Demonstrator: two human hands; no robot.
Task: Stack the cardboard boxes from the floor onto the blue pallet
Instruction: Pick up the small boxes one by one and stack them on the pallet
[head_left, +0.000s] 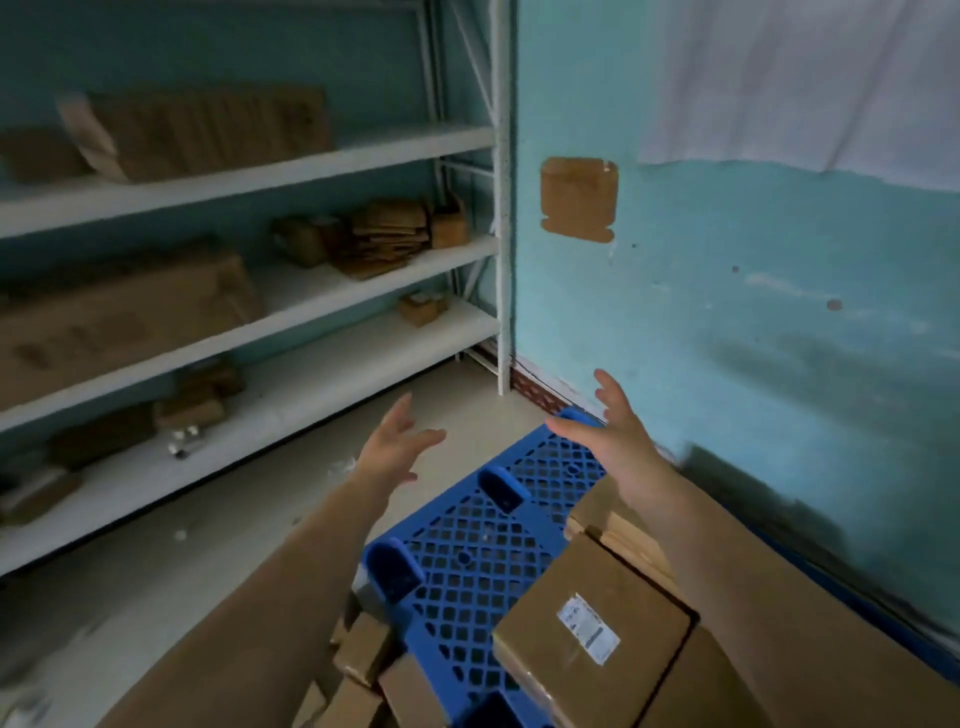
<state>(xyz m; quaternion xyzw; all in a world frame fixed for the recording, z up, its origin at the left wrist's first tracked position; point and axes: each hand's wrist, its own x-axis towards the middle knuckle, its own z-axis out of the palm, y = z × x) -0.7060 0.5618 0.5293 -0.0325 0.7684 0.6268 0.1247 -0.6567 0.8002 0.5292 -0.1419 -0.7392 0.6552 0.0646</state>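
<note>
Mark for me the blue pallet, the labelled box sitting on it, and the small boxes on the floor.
blue pallet (483, 561): head view, bare lattice deck.
labelled box (571, 639): head view, brown top face beside its white label.
small boxes on the floor (363, 654): head view, top of one box left of the pallet.

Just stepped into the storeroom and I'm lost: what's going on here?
A person is loading cardboard boxes onto a blue pallet by the wall. Both the left hand and the right hand are raised, open and empty. A labelled box already sits on the pallet; smaller boxes lie beside it.
</note>
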